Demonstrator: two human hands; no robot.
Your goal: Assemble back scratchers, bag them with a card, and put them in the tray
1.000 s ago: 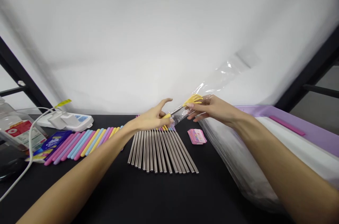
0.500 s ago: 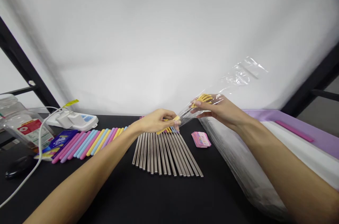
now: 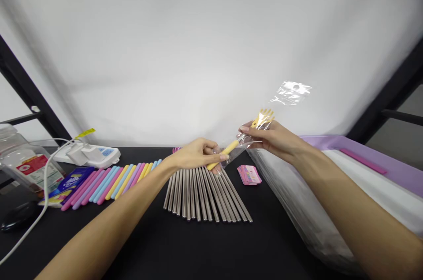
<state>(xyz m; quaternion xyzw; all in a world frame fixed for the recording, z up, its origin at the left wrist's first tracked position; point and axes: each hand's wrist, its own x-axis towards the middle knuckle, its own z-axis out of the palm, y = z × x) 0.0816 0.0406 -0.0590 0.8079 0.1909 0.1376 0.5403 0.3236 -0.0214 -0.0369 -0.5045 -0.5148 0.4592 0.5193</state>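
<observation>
A back scratcher with a yellow grip and a yellow hand-shaped head lies slanted inside a clear plastic bag. Fingers and thumb of my left hand close on the grip end through the film. My right hand pinches the bag just below the scratcher's head. Beyond that hand, the bag's top end with a round hole sticks up to the right. Under my left hand, several metal rods lie fanned out on the black table; my hand covers most of their far ends.
Several pastel sticks lie in a row at left, near a snack packet, a clear jar, a power strip and a black mouse. Pink cards sit right of the rods. A purple-rimmed bin and stacked clear bags stand at right.
The yellow grip now shows plainly between my hands. The scratcher's head has turned and stands higher above my right fingers. The bag's top end has shifted left and down.
</observation>
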